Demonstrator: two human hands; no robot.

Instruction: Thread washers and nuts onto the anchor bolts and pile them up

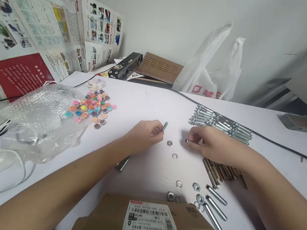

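My left hand (146, 134) is closed round a metal bolt (165, 126), whose threaded tip pokes out past my fingers. My right hand (210, 144) rests on the white table (149, 102) just to the right, fingers pinched on a small dark part I cannot make out. Between and below my hands lie loose washers (169, 143) and nuts (196, 186). A bundle of brownish metal sleeves (217, 171) lies under my right wrist. Assembled silver anchor bolts (222, 124) are piled behind my right hand.
A cardboard box with a shipping label (150, 227) sits at the near edge. Bubble wrap (39, 120) and coloured round caps (93, 107) lie at left, brochures (38, 30) behind them. A white plastic bag (208, 77), a cable (282, 145) and a grey tray (300, 122) sit at the back.
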